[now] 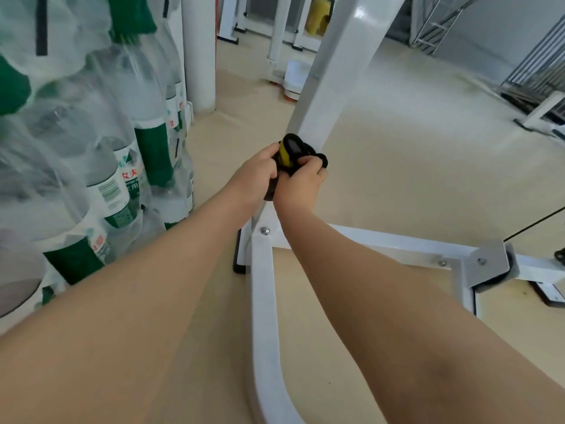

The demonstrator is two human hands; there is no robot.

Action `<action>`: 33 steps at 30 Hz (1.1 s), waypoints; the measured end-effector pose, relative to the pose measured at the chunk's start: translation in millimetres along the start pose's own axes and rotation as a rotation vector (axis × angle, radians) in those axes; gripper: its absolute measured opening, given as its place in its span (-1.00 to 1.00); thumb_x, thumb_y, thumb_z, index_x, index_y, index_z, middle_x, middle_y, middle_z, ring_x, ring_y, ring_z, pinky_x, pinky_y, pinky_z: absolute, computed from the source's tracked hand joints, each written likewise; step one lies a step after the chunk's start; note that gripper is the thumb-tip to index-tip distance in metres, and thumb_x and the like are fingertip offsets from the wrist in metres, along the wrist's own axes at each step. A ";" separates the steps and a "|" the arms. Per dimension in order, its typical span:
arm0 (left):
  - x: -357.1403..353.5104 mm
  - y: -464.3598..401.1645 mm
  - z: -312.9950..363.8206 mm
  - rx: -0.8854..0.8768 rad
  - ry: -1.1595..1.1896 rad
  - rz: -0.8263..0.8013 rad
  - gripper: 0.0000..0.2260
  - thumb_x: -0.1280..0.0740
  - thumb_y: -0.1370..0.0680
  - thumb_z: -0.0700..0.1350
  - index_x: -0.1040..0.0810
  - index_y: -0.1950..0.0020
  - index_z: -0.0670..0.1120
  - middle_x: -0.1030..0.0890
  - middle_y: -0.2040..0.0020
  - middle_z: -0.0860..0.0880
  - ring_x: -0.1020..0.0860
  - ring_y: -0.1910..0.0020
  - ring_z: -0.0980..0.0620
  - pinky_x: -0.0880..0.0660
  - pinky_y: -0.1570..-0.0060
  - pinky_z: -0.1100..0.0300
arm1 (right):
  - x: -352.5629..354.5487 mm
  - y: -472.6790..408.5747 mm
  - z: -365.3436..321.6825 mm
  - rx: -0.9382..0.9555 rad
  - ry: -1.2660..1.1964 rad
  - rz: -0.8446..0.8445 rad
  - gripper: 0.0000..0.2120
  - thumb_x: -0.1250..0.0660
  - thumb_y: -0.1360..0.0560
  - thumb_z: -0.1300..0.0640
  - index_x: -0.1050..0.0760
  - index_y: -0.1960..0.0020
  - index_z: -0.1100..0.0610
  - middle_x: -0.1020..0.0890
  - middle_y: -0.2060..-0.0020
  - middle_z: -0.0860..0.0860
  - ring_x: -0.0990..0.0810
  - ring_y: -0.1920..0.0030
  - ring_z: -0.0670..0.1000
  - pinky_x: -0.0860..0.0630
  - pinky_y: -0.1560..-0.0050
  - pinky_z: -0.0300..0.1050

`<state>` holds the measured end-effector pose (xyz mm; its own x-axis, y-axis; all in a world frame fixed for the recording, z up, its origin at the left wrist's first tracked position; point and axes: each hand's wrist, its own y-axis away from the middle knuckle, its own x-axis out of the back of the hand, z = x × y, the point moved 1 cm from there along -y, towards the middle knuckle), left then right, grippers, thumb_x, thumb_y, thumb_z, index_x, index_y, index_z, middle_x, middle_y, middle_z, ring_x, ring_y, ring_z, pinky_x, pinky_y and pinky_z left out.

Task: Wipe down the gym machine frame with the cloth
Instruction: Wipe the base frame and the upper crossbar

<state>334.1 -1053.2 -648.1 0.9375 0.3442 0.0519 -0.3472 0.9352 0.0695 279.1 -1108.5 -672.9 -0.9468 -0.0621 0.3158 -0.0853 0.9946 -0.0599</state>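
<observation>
From the head view, I am holding the black-and-yellow cloth bunched between both hands, left hand and right hand, fingers curling round it, low against the white frame post. The post's long axis is running up and far-right from my hands, the right hand nearer it.

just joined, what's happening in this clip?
A person is wiping a white gym machine frame. Both hands grip a black and yellow cloth bunched against the slanted upright, low down, above where it meets the base bars. The left hand holds it from the left side, the right hand from below with fingers curled over it. Shrink-wrapped packs of water bottles are stacked to the left.
</observation>
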 end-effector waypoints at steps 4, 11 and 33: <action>10.9 -5.6 -11.1 0.016 -0.067 0.082 -0.49 0.02 -0.54 -0.32 -0.16 -0.49 -0.07 -0.22 -0.48 0.00 -0.18 -0.44 0.08 -0.14 -0.31 0.32 | 3.4 -16.1 -9.1 0.002 -0.254 0.210 -0.63 -0.34 -0.44 0.36 -0.24 -0.11 0.11 -0.35 -0.23 0.05 -0.41 -0.16 0.07 -0.36 -0.18 -0.15; -4.4 -22.6 -34.3 0.074 -0.042 0.016 -0.48 0.07 -0.53 -0.38 -0.20 -0.47 -0.09 -0.35 -0.36 0.06 -0.37 -0.26 0.22 -0.32 -0.01 0.53 | -18.7 -26.2 47.1 -0.079 -0.233 0.144 -0.39 -0.36 -0.45 0.27 -0.16 -0.41 0.12 -0.42 -0.29 0.10 -0.44 -0.25 0.09 -0.38 -0.27 -0.06; 3.2 -75.4 -73.0 -0.218 -0.506 0.319 -0.91 -0.37 -0.49 -0.10 -0.52 0.03 0.00 -0.52 0.22 0.22 -0.58 0.13 0.14 -0.47 0.06 0.38 | -29.7 -21.4 141.5 -0.159 -0.118 -0.170 -0.63 -0.27 -0.47 0.35 -0.20 -0.15 0.08 -0.43 0.16 -0.20 -0.50 0.24 -0.30 -0.35 0.36 -0.55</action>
<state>365.1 -1116.5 -725.8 0.6425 0.5766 0.5047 -0.5445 0.8070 -0.2288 265.1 -1139.8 -815.0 -0.9534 -0.2296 0.1956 -0.2051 0.9690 0.1374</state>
